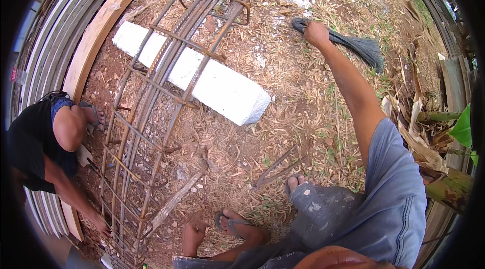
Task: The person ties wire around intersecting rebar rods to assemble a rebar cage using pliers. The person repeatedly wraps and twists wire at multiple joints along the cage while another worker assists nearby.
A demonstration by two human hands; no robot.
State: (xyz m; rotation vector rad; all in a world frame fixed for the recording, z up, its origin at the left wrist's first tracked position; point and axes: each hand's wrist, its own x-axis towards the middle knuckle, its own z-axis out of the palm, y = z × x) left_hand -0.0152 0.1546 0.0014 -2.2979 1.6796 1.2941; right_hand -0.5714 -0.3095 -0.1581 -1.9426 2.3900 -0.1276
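My right hand (317, 34), arm stretched far forward, is closed around a bundle of dark tie wire (358, 46). The bundle is looped at its left end and fans out into loose ends at the right, on the dry ground. My left hand (193, 232) is low in the view beside my sandalled foot (237, 222); its fingers are loosely bent and apart, with nothing visible in them. Between my feet and the white block lies a pair of long-handled pincers (273, 170), handles spread. Left of me runs a long rebar cage (166, 153) of rusty bars and stirrups.
A white block (222, 87) lies under the cage, crossing it. At the left, a co-worker in black crouches, one hand (102, 226) at the cage's near end. Long boards (91, 41) run behind them. Dry banana leaves (417, 137) hang at the right; a wood strip (174, 203) lies nearby.
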